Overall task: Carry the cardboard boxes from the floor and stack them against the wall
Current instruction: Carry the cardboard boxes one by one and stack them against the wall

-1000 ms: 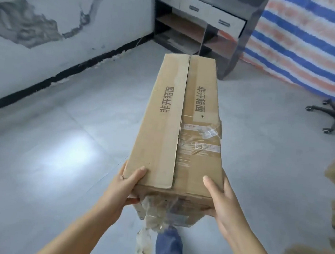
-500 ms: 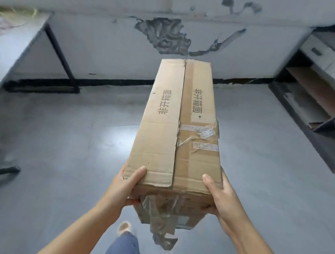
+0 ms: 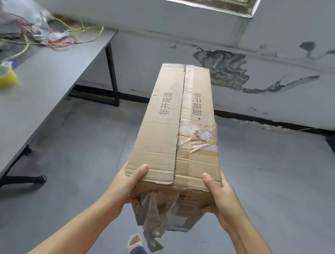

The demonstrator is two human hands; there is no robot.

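You are holding a long brown cardboard box (image 3: 179,132) lengthwise in the air above the grey floor (image 3: 268,186), its far end pointing toward the peeling white wall (image 3: 289,62). Your left hand (image 3: 126,184) and right hand (image 3: 220,194) are gripping its near corners, thumbs curled over the top. A grey table (image 3: 44,87) is standing to your left.

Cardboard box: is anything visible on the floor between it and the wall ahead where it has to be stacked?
Nothing visible. The cardboard box, held by the left hand and right hand, points at the wall across bare floor. The table stands off to the left, outside that line. The floor directly under the box is hidden.
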